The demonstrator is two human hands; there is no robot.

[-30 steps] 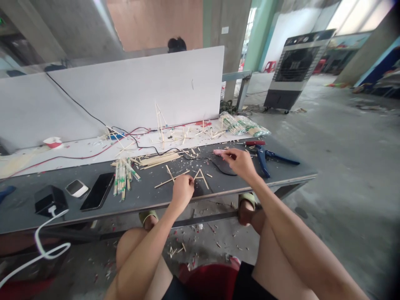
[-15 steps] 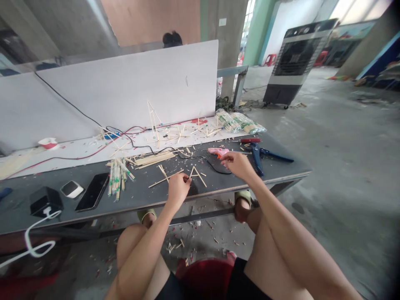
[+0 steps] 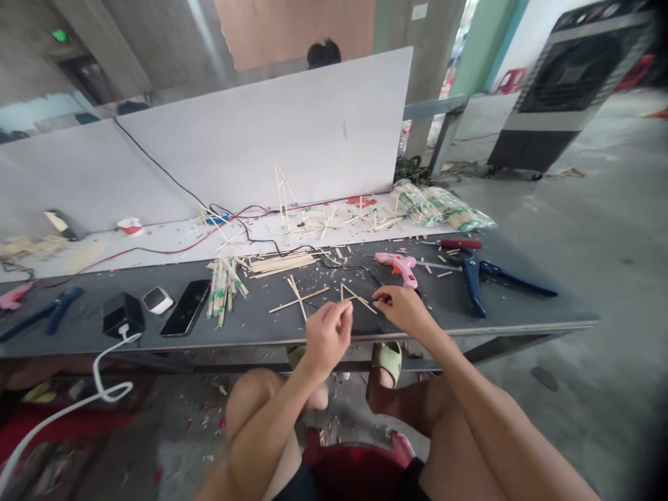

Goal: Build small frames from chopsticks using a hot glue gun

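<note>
My left hand is closed over the bench's front edge, thumb and fingers pressed together. Its fingertips are beside an A-shaped frame of thin wooden sticks; whether they pinch its left leg is hidden. My right hand is just right of that frame, fingers curled and thumb against them. Anything between those fingertips is too small to make out. A pink glue gun with an orange trigger lies behind my right hand, apart from it. Crossed sticks lie left of the frame.
Loose sticks and green-banded bundles lie on the dark bench. A phone and black charger are left. Blue cutters and a red-handled tool lie right. A white panel stands behind.
My right hand has drawn back from the glue gun and moved closer to the stick frame. My left hand has come slightly towards me. The camera view has turned left.
</note>
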